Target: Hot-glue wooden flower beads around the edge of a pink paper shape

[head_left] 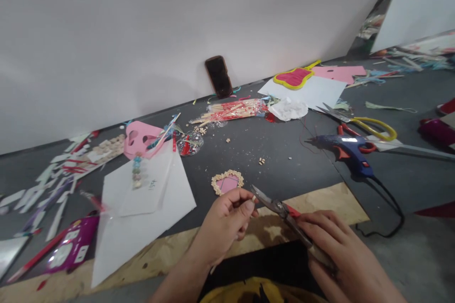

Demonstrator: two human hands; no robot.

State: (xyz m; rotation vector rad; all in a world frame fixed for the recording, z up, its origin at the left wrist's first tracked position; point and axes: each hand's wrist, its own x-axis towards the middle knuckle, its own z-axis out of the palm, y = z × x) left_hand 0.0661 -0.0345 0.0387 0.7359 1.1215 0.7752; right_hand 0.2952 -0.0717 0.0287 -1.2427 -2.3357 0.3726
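Observation:
My left hand [227, 220] pinches a thin wooden stick [253, 198], whose tip pokes out between thumb and forefinger. Fingers of my right hand [330, 246] are wrapped round the handles of pruning shears [279, 207]. The blades of the shears are beside the stick's tip. Just beyond my left hand lies a pink piece edged with small wooden bits [227, 182]. Small cut pieces [262, 161] are scattered on the dark table [284, 175].
A blue glue gun [350, 144] and yellow-handled scissors [373, 125] lie to the right. A bag of sticks [232, 110] and a leaning phone [218, 76] are at the back. White paper [121, 227], a pink mask [142, 138] and a purple packet [74, 244] are at left.

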